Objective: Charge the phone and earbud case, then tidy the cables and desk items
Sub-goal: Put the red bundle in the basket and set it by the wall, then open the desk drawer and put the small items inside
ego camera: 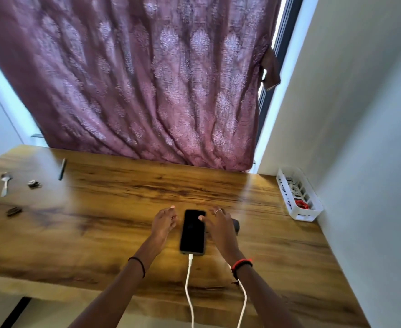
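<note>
- One phone (193, 230), screen dark, lower centre on the desk (124, 197); one white cable (188, 280) plugged into its near end.
- One second cable (243, 301) under the right wrist.
- Two hands flank the phone: left hand (163, 222) fingers (169, 213) loose, empty; right hand (219, 227) fingers spread, thumb over screen (contact unclear).

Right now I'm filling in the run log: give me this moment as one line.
phone: flat on desk, white cable plugged in, screen dark | left hand: open, beside phone | right hand: open, thumb over phone
</note>
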